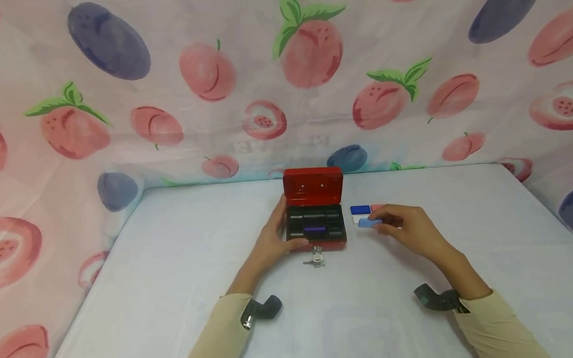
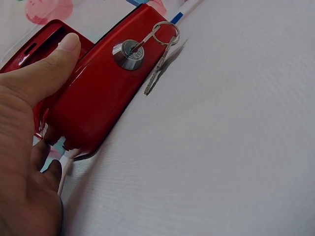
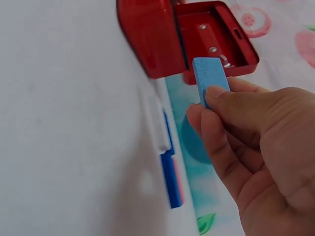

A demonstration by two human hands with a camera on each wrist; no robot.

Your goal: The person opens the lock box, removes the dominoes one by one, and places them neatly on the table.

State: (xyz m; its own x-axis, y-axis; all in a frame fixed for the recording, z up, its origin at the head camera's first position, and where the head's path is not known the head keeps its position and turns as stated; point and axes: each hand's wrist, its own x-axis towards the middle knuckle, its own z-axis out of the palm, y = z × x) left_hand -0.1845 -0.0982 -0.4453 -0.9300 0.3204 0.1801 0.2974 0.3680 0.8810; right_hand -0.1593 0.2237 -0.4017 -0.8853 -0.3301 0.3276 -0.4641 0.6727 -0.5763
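A red cash box [image 1: 316, 246] stands with its lid [image 1: 313, 186] raised, showing a black compartment tray [image 1: 295, 221]. A flat purple piece [image 1: 314, 229] lies in the tray's middle compartment. My left hand [image 1: 269, 240] grips the box's left side, thumb over the front rim and fingers along the side. In the front lock [image 2: 129, 54] sits a key, with a second key [image 2: 155, 74] hanging from its ring. Between thumb and fingers, my right hand [image 1: 418, 229] pinches a light blue eraser [image 3: 210, 73] to the right of the box.
Beside the box's right side lie a dark blue block [image 1: 360, 209], a pink block [image 1: 376, 207] and a white block [image 1: 359, 218], partly behind the right hand's eraser. A fruit-print cloth [image 1: 259, 69] rises behind the white table [image 1: 176, 267].
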